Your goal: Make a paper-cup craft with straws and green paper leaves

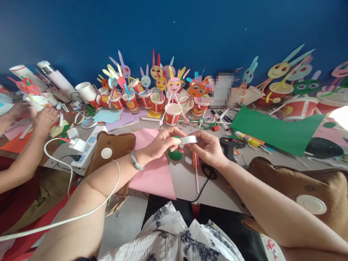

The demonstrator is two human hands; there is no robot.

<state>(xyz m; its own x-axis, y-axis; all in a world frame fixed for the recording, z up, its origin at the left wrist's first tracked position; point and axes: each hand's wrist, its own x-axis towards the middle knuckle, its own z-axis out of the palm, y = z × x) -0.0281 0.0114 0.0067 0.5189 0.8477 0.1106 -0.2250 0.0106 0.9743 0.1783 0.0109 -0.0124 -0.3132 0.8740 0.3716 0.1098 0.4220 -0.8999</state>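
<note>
Holding a roll of white tape smack between the left hand and the right hand, pinched from both sides with thumbs and fingers drawn in narrow. Gripped at its left end by the left fingertips, at its right end by the right ones, so basically bridging the two hands. Held up off the bench, right in the middle of the view. Too small to tell about any loose end on it.

Wearing a greenish bangle on the left wrist, with a white cable draped over that forearm.

Below the hands, a green disc, partly hidden. Just left of that, a pink paper sheet under the left wrist. Thin straws poking out below the right hand, and just to the right of it a black glue gun, then a yellow glue stick near that.

Straight ahead, a red-and-white paper cup with a pink bunny face above it, in front of loads of similar ones by a blue wall.

Over on the left, a brown cushion beside a white power strip. Way further left, a co-worker's hand, kinda blurry.
</note>
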